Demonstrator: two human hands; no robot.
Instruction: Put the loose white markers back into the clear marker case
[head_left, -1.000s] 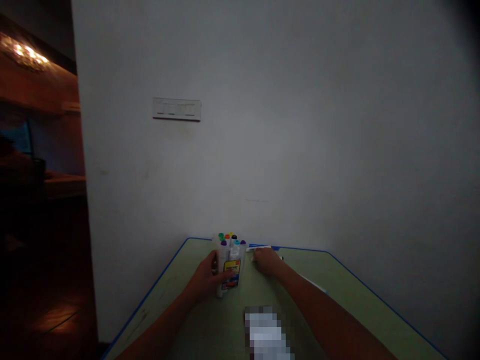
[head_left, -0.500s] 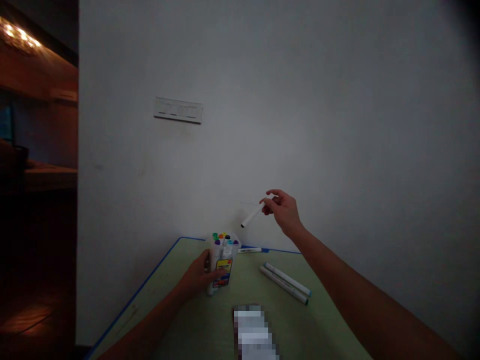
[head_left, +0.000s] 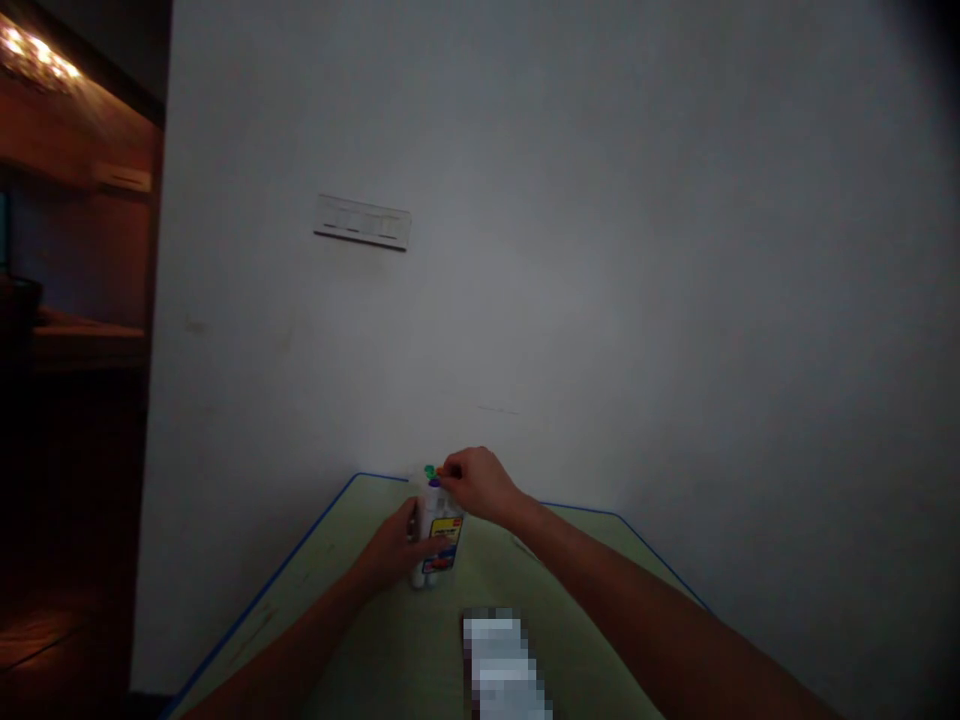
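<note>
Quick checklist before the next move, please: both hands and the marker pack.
1. Left hand gripping marker pack: ok, fingers wrap its side.
2. Right hand on marker caps: ok, touching the top.
3. Pack upright: ok, only slightly tilted.
4. Pack base resting on table: cannot tell.
5. Blurred object apart from both hands: ok.
6. All markers seated: cannot tell, hands hide them.

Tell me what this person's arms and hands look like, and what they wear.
Both arms are bare as far as the view reaches, with no sleeve showing on the left forearm or the right forearm. The left hand and the right hand wear no gloves, and no ring, watch or bracelet can be made out in the dim light.
</note>
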